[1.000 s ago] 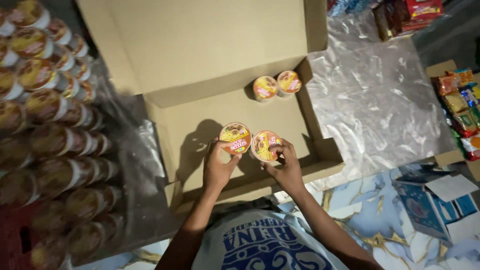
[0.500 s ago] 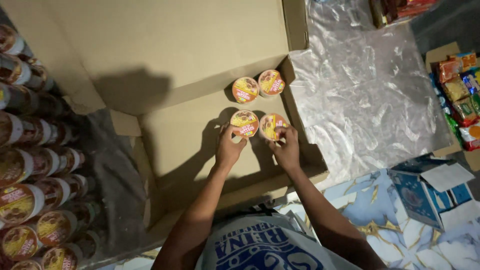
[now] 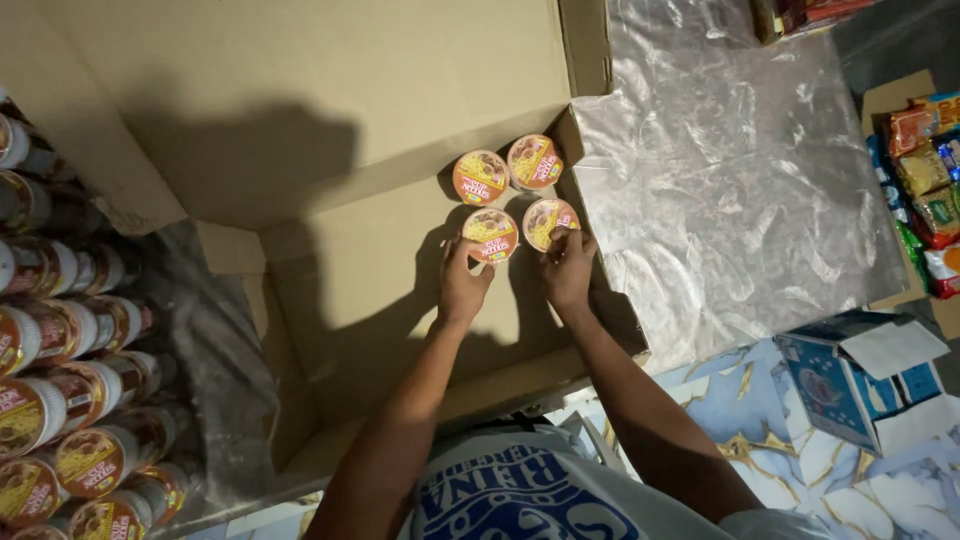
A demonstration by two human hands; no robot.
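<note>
Head view looks straight down into an open cardboard box (image 3: 380,300), and both hands are inside it, each on a noodle cup. Left hand (image 3: 462,285) has its fingers wrapped round the near-left cup (image 3: 490,232), grip closed on the near rim; right hand (image 3: 568,268) does the same on the near-right cup (image 3: 549,222), fingertips curled over its edge. Both cups stand upright, lids facing up, touching each other side by side at the box's far right corner. Just beyond them, away from the person, sits a second pair of cups (image 3: 507,170), also upright and packed against the box wall. So the held cups lie directly ahead of the grips, between the hands and that back pair, nearly touching it. Neither hand is nearer; they're level, one cup each. Off to the left, rows of the same cups (image 3: 70,400) lie stacked on their sides. To the right, a crinkled clear plastic sheet (image 3: 730,190) spreads out, with a blue carton (image 3: 850,375) near the lower corner.
</note>
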